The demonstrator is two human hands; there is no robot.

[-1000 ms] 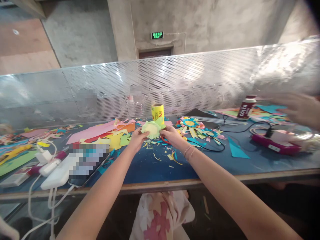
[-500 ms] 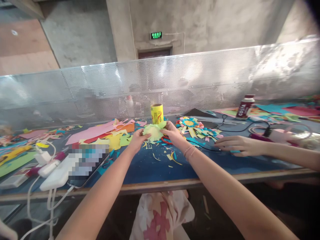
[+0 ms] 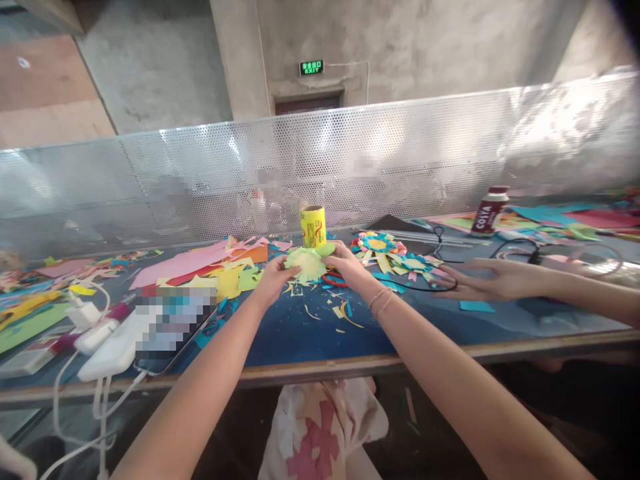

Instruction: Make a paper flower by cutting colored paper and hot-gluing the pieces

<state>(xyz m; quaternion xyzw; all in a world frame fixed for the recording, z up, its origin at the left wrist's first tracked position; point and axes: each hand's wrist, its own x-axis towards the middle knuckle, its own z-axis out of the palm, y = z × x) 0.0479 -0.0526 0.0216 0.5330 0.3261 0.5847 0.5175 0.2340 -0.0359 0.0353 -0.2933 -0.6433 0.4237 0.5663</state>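
Observation:
A pale yellow-green paper flower (image 3: 305, 265) is held between my two hands, above the blue tabletop. My left hand (image 3: 274, 278) pinches its left edge between thumb and fingers. At its right side, my right hand (image 3: 345, 263) grips a light green paper petal (image 3: 327, 249) that sticks up from the flower. Just behind stands a yellow cardboard tube (image 3: 313, 227). Red scissor handles (image 3: 334, 279) lie partly hidden under my right hand. Several paper scraps (image 3: 345, 313) are scattered on the table in front of the flower.
Finished paper flowers (image 3: 377, 245) lie right of my hands. Another person's hand (image 3: 480, 280) reaches in from the right, near a black cable. A phone (image 3: 175, 330) and white power bank (image 3: 117, 343) with cords sit left. A brown bottle (image 3: 490, 211) stands back right.
The green petal in my right hand has tipped lower against the flower. The other person's hand has shifted, uncovering a blue paper piece. My left hand has barely moved.

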